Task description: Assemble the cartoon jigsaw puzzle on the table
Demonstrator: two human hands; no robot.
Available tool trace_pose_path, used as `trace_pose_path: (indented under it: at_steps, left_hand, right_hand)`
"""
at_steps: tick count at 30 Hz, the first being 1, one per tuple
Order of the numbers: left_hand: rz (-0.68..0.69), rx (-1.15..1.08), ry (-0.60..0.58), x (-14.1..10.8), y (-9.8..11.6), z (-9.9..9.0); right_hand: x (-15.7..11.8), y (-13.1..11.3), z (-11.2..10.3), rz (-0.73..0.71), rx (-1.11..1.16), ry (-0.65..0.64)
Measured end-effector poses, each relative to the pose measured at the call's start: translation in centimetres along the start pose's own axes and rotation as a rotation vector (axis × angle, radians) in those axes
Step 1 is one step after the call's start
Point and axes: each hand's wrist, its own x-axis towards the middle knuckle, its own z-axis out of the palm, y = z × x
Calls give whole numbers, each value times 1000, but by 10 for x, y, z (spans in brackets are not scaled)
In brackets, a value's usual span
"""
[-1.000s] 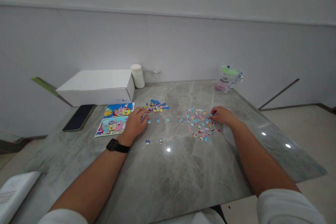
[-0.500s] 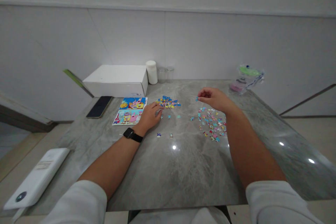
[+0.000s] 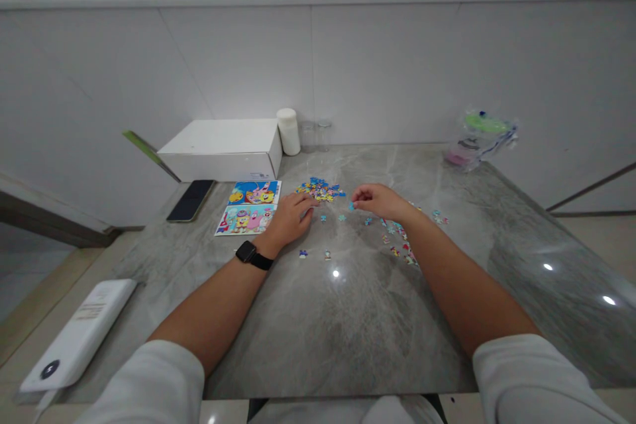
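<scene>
A light-blue jigsaw piece [image 3: 351, 206] is pinched between the thumb and fingertips of my right hand [image 3: 375, 200], just above the table. My left hand [image 3: 289, 220] lies on the table with its fingers stretched out, next to the printed picture sheet [image 3: 245, 220]. Beyond its fingertips is a pile of blue and yellow jigsaw pieces [image 3: 322, 189]. Between my hands lie a few loose blue pieces [image 3: 342, 217]. Nearer to me are a dark-blue piece [image 3: 303, 254] and a pale piece [image 3: 327, 254]. My right forearm partly covers a second spread of pieces [image 3: 392, 228].
A white box [image 3: 221, 149], a white bottle [image 3: 288, 132] and clear glasses [image 3: 322, 136] stand at the back. A phone [image 3: 191, 201] and a white power bank [image 3: 79, 334] lie at the left. At the back right sits a clear plastic bag [image 3: 479, 140] with green and pink contents.
My right hand has moved left and toward me with the blue jigsaw piece, coming closer to the loose blue pieces. My left hand has stayed almost in place.
</scene>
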Motion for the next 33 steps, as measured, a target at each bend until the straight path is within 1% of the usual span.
trace_pose_path:
  at_steps: [4, 8, 11, 14, 19, 25, 33]
  left_hand:
    - [92, 22, -129, 1, 14, -2]
    - [196, 43, -281, 0, 29, 1]
    - [199, 59, -357, -2, 37, 6]
    - [179, 72, -403, -3, 40, 9]
    - [172, 85, -429, -3, 40, 14]
    - [175, 56, -411, -4, 39, 16]
    - [179, 54, -402, -3, 41, 15]
  right_hand:
    - [0, 0, 3, 33, -60, -18]
    - [2, 2, 12, 55, -240, -21]
    - [3, 3, 20, 72, -401, 0]
    - [4, 2, 27, 80, -524, 17]
    - [5, -2, 34, 101, -600, -1]
    - [3, -7, 35, 126, -614, 18]
    - [0, -12, 41, 141, -642, 23]
